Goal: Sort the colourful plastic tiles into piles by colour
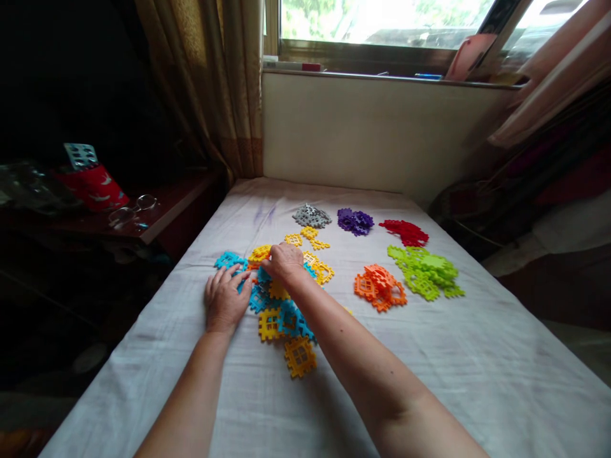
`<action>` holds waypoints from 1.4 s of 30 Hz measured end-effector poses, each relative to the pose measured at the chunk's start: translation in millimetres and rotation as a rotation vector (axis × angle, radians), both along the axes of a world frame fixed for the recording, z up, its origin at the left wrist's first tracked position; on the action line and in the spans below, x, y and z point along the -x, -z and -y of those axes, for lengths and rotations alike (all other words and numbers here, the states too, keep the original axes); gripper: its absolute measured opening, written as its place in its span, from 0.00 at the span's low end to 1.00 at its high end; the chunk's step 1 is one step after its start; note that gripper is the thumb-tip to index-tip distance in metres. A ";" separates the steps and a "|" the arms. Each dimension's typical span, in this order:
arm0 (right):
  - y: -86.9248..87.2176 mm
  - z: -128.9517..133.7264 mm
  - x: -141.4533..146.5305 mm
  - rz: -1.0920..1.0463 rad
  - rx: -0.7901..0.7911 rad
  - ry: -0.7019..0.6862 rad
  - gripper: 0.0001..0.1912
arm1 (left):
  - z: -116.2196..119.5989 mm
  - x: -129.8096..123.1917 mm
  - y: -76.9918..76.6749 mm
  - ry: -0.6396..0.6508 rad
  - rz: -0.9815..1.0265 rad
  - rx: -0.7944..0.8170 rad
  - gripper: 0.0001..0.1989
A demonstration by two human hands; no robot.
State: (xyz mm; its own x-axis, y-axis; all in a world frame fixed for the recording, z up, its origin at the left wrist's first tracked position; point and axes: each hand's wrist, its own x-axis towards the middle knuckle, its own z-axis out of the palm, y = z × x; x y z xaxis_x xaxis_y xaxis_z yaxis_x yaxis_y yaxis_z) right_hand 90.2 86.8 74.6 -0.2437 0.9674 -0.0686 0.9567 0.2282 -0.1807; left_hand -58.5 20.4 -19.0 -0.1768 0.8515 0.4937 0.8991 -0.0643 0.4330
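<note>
head view now, and a pale, softly creased cloth [429, 375] stretches toward a bright window [382, 22], with a gold curtain [214, 83] falling in folds to its left. notched, plastic-looking lattice tiles lie in a mixed blue-and-yellow pile [279, 292] near the middle, with the lime heap [424, 270], orange heap [379, 287], red heap [405, 232], purple heap [355, 221] and grey heap [311, 216] beyond or rightward. left hand [225, 300] sits loosely spread at the pile's left edge, right hand [287, 261] curls over its far part, fingertips hidden, so i cannot tell what it grips.

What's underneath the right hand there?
Yellow pieces and blue pieces show around the right hand; whatever lies directly beneath its palm is covered, so I can't tell.
</note>
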 end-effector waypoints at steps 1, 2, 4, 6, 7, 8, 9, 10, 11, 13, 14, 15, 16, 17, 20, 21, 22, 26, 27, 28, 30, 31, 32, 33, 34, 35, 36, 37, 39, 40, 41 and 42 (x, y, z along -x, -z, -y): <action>-0.8 -3.3 -0.3 -0.002 0.011 0.005 0.18 | 0.7 -1.0 -0.1 -0.011 -0.011 0.015 0.12; -1.3 -6.4 -1.8 -0.007 0.019 0.008 0.18 | 1.2 -1.9 -0.3 -0.016 -0.019 0.028 0.11; -2.1 -11.3 -8.4 -0.018 0.015 0.020 0.17 | 1.8 -3.3 -0.6 -0.021 -0.021 0.045 0.11; -3.1 -13.0 -20.1 -0.036 -0.005 0.047 0.17 | 2.1 -4.4 -0.7 -0.018 -0.015 0.048 0.10; -4.0 -12.3 -27.7 -0.048 -0.018 0.067 0.16 | 2.2 -4.8 -0.8 -0.017 -0.011 0.048 0.10; -5.0 -10.3 -36.4 -0.063 -0.032 0.085 0.16 | 2.4 -5.3 -1.0 -0.015 -0.008 0.049 0.10; -6.1 -7.3 -46.0 -0.083 -0.048 0.103 0.16 | 2.7 -5.8 -1.3 -0.015 -0.007 0.051 0.10; -7.1 -3.1 -56.4 -0.114 -0.067 0.123 0.16 | 3.0 -6.3 -1.8 -0.015 -0.006 0.055 0.10; -7.9 1.9 -67.4 -0.151 -0.087 0.145 0.16 | 3.4 -6.8 -2.4 -0.014 -0.006 0.061 0.10; -8.0 14.3 -91.0 -0.217 -0.122 0.186 0.16 | 4.2 -7.9 -4.3 -0.010 -0.007 0.075 0.11; -7.1 21.3 -103.5 -0.245 -0.134 0.206 0.16 | 4.4 -8.3 -5.3 -0.007 -0.007 0.081 0.11; -5.4 28.4 -116.6 -0.273 -0.146 0.227 0.16 | 4.6 -8.7 -6.3 -0.005 -0.006 0.086 0.11; -2.9 35.6 -130.1 -0.297 -0.158 0.245 0.16 | 4.5 -8.9 -7.1 -0.005 -0.005 0.091 0.10; 0.2 42.5 -144.1 -0.323 -0.175 0.266 0.16 | 4.4 -9.0 -7.7 -0.006 -0.003 0.096 0.09; 11.4 60.0 -186.5 -0.398 -0.234 0.386 0.15 | 3.3 -8.5 -8.4 -0.010 0.013 0.104 0.05; 15.1 64.4 -199.7 -0.420 -0.239 0.438 0.16 | 3.1 -8.3 -8.6 -0.010 0.020 0.102 0.05; 18.6 67.9 -211.9 -0.447 -0.233 0.487 0.17 | 3.1 -8.1 -9.0 -0.009 0.026 0.100 0.04; 25.8 74.8 -245.5 -0.505 -0.150 0.605 0.19 | 6.4 -10.5 -15.7 -0.023 -0.001 0.141 0.05; 25.5 75.2 -249.8 -0.494 -0.124 0.613 0.19 | 8.0 -11.9 -18.5 -0.028 -0.018 0.165 0.06; 24.6 75.3 -252.9 -0.474 -0.102 0.615 0.19 | 9.7 -13.4 -21.5 -0.031 -0.036 0.188 0.07; 21.3 75.6 -255.6 -0.411 -0.083 0.607 0.19 | 13.0 -16.0 -27.3 -0.041 -0.062 0.226 0.07; 19.3 75.9 -255.5 -0.372 -0.089 0.601 0.19 | 14.5 -16.8 -29.9 -0.048 -0.070 0.240 0.07; 17.5 76.4 -254.4 -0.335 -0.108 0.591 0.19 | 15.7 -16.9 -32.2 -0.052 -0.076 0.256 0.07; 16.0 77.1 -252.0 -0.307 -0.140 0.575 0.19 | 16.9 -16.4 -34.3 -0.054 -0.081 0.275 0.07; 14.9 78.0 -248.2 -0.293 -0.182 0.553 0.19 | 18.0 -15.2 -36.3 -0.052 -0.088 0.297 0.06; 14.4 79.0 -242.7 -0.292 -0.231 0.519 0.18 | 19.0 -13.4 -38.1 -0.043 -0.097 0.322 0.06; 14.5 80.1 -235.2 -0.298 -0.278 0.471 0.17 | 20.2 -11.1 -39.9 -0.032 -0.109 0.346 0.06; 15.1 81.3 -225.7 -0.310 -0.317 0.413 0.16 | 21.5 -8.7 -41.6 -0.020 -0.124 0.365 0.06; 17.3 83.8 -201.1 -0.342 -0.350 0.275 0.14 | 24.4 -4.1 -44.5 0.004 -0.157 0.382 0.07; 18.6 85.0 -186.5 -0.360 -0.344 0.201 0.13 | 26.0 -2.2 -45.6 0.015 -0.173 0.386 0.08; 19.7 86.0 -171.2 -0.378 -0.330 0.126 0.12 | 27.5 -0.8 -46.5 0.027 -0.187 0.391 0.09; 20.6 87.0 -155.6 -0.393 -0.315 0.055 0.11 | 28.8 0.3 -47.1 0.040 -0.198 0.400 0.10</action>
